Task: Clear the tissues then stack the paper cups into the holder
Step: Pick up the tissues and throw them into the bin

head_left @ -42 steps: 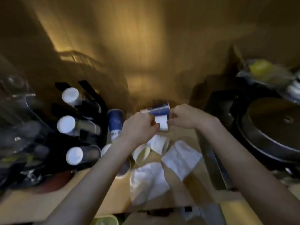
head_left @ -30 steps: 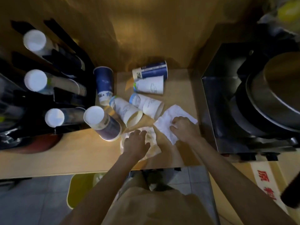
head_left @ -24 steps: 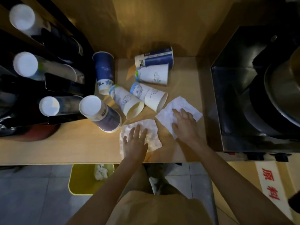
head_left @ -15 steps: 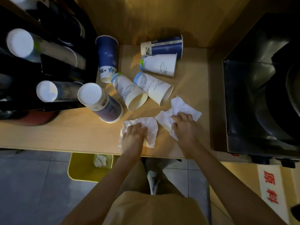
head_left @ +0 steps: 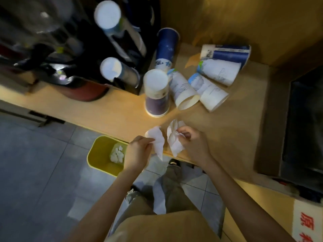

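Observation:
My left hand (head_left: 138,152) grips a crumpled white tissue (head_left: 157,143) at the counter's front edge. My right hand (head_left: 194,145) grips a second white tissue (head_left: 173,141) just beside it. Several paper cups lie behind them on the wooden counter (head_left: 104,110): an upside-down blue cup (head_left: 156,95), two white cups on their sides (head_left: 184,91) (head_left: 208,92), another white one (head_left: 220,71), a blue-striped one (head_left: 227,53) and a tall blue cup (head_left: 166,48). The black cup holder (head_left: 122,49) at the left holds stacks of cups in its slots.
A yellow bin (head_left: 104,154) with crumpled tissue inside stands on the tiled floor under the counter edge, left of my left hand. A black appliance (head_left: 304,130) fills the right side. A wooden wall backs the counter. A dark red object (head_left: 83,91) sits beside the holder.
Both hands have gathered the flat tissues into crumpled wads and lifted them back to the counter's front edge. The camera has swung left and down, showing the bin.

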Motion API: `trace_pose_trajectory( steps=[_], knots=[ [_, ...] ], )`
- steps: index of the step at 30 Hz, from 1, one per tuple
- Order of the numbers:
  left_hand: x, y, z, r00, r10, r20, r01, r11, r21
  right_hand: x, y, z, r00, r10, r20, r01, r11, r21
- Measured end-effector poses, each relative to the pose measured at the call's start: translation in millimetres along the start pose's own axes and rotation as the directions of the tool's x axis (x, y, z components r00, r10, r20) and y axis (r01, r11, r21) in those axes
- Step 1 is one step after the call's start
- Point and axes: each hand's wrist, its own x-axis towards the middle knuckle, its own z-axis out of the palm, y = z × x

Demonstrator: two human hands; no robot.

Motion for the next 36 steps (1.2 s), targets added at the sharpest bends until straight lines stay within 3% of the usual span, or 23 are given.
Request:
trace_pose_trajectory(
  steps=[6,14,20,24,28,32,34,36],
  knots=[
    [-50.0,-82.7,-42.1,0.961,-0.256,-0.103,0.241,0.961,-0.137,-26.5,-43.4,84.6,0.988,-0.065,0.14,0.04,0.984,0.176],
    [-74.9,-210.0,-54.7,0.914,-0.404,0.037,0.406,0.912,-0.055,-23.7,-29.3,203.3,0.97,-0.054,0.238,0.023,0.991,0.133],
    [-50.6,-283.7,-20.1,0.862,-0.496,0.102,0.505,0.856,-0.108,12.3,17.8,281.5,0.951,0.047,0.307,-0.065,0.997,0.05],
    [-28.0,-324.6,35.3,0.812,-0.561,0.161,0.583,0.792,-0.183,45.6,56.6,330.9,0.888,0.155,0.433,-0.158,0.987,-0.03],
    [1.8,-363.9,93.2,0.79,-0.605,0.104,0.611,0.76,-0.219,78.5,105.6,380.6,0.857,0.126,0.499,-0.002,0.97,-0.242],
    [25.3,-394.6,141.0,0.773,-0.633,0.048,0.623,0.742,-0.245,106.6,156.1,424.7,0.855,0.078,0.513,0.12,0.932,-0.342],
    [32.6,-413.9,165.3,0.79,-0.611,0.056,0.61,0.772,-0.181,117.9,179.4,442.9,0.844,0.048,0.534,0.249,0.846,-0.471],
    [38.8,-432.2,185.6,0.792,-0.606,0.071,0.61,0.79,-0.064,127.2,200.1,458.4,0.815,0.074,0.574,0.377,0.685,-0.623]
  ],
)
